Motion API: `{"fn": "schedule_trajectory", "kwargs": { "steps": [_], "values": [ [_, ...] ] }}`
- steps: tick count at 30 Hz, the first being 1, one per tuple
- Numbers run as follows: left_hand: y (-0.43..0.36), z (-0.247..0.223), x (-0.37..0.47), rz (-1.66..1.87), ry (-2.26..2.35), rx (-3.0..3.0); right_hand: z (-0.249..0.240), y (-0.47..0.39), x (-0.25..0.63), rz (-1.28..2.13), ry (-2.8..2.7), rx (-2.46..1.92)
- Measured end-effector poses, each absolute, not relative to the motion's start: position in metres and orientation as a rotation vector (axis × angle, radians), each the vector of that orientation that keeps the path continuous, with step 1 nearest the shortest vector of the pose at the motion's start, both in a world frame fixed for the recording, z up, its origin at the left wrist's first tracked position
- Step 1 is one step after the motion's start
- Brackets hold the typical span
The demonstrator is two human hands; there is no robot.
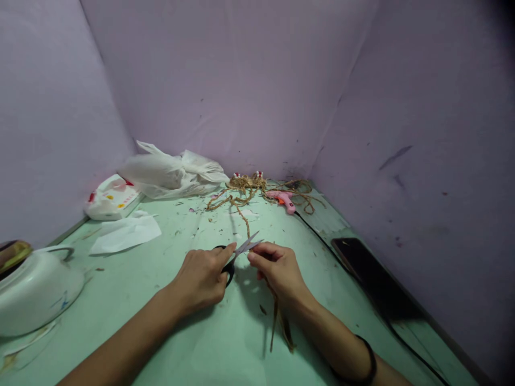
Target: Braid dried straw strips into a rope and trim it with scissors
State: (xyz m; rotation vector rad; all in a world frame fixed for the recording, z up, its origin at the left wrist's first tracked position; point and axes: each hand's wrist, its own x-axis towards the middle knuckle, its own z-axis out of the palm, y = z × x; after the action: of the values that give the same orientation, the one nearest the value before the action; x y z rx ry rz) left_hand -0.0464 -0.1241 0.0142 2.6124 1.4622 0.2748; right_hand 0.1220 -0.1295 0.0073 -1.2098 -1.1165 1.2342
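Observation:
My left hand (204, 274) is closed round the black handles of a pair of scissors (243, 247). The blades stand apart and point right, with the braided cord (244, 218) running between or just behind them; I cannot tell which. My right hand (279, 268) pinches the cord right beside the blade tips. Loose brown strands (285, 327) hang down below that hand onto the table. From the blades the cord leads back to a tangled heap of twine (246, 183) against the far wall.
A pink glue gun (285, 200) lies back right, its black cable (322, 239) trailing past a dark phone (372, 273). On the left are a white pot (40, 289), white paper (125, 234), a tissue box (115, 198) and a plastic bag (173, 172). Purple walls (241, 80) enclose the green table (161, 332).

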Motion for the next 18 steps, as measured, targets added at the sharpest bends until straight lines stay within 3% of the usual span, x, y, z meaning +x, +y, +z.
{"fn": "schedule_trajectory", "kwargs": {
  "steps": [18],
  "values": [
    [-0.1211, 0.0177, -0.0477, 0.561, 1.322, 2.434, 0.0099, -0.1321, 0.1196, 1.273, -1.029, -1.214]
  ]
}}
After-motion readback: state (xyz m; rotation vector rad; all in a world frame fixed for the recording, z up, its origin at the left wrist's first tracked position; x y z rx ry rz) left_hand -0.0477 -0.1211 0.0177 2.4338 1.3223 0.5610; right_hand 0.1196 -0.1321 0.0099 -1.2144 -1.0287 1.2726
